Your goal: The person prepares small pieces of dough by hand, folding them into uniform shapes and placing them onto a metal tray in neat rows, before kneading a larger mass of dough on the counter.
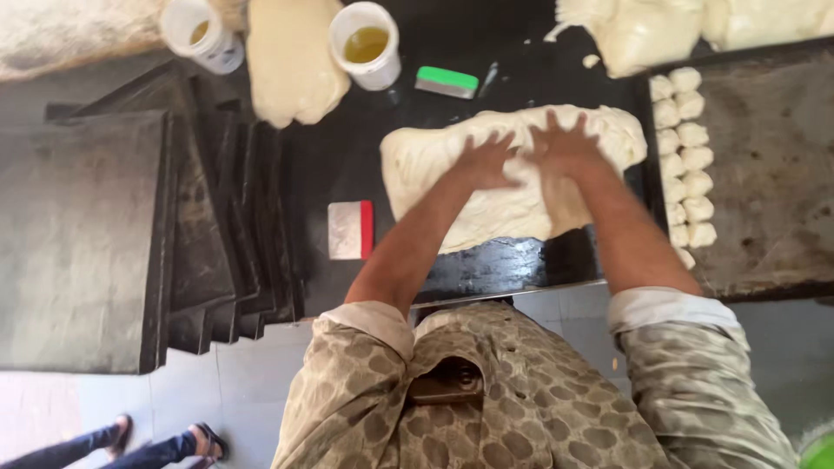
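- I am pressing my left hand and right hand flat on the dough, fingers spread apart, clamping nothing; the hands are lying side by side, almost touching
- The dough is spreading under both palms on the black table
- A red scraper is lying left of my left forearm; a green scraper and a cup are sitting beyond my fingers
- Dough balls are lining a tray just right of my right hand
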